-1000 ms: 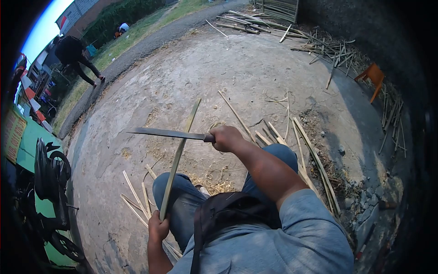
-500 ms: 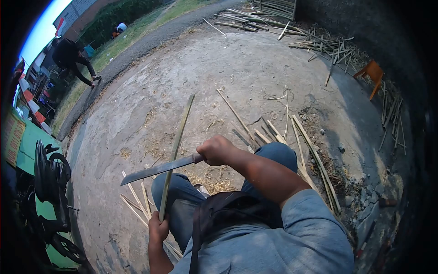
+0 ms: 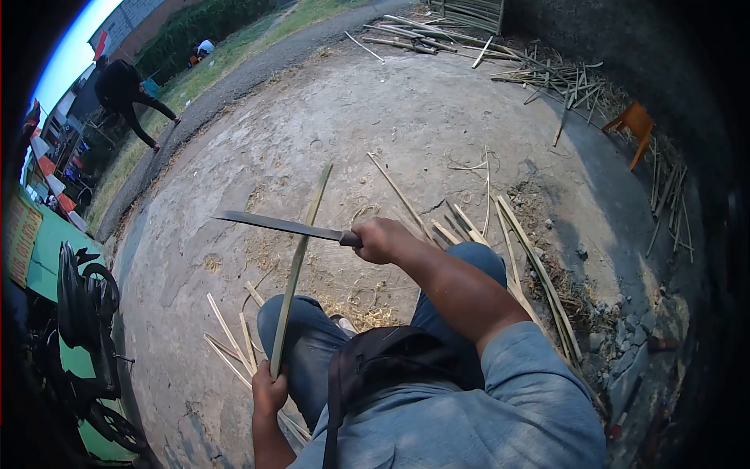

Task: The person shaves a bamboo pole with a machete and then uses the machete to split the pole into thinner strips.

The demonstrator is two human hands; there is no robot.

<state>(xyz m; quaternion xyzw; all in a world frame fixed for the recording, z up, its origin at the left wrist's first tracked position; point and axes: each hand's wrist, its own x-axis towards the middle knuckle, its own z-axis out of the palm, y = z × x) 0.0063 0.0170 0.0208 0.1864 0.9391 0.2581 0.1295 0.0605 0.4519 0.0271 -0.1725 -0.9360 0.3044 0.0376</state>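
My right hand [image 3: 378,240] is closed round the dark handle of a long machete [image 3: 289,227], its blade pointing left. The blade crosses a flat bamboo strip [image 3: 292,273] about a third of the way down from its far end. At the near end, my left hand [image 3: 269,388] grips that strip, which slants up and away past my left knee. Pale shavings [image 3: 371,313] lie on the ground between my knees. Split bamboo strips [image 3: 234,344] rest beside my left leg, and more long strips [image 3: 547,285] lie by my right leg.
Heaps of bamboo strips [image 3: 562,82] lie at the back right, near an orange plastic chair [image 3: 634,129]. A parked motorcycle [image 3: 86,336] stands at left. Broken concrete [image 3: 621,344] litters the right side. Farther off, a person in dark clothes [image 3: 121,90] stands bent over at the road edge.
My right hand has moved the machete up along the strip, away from me, and the blade has swung from slanting down-left to slightly up-left. My left hand stays in place. The distant person's legs have shifted.
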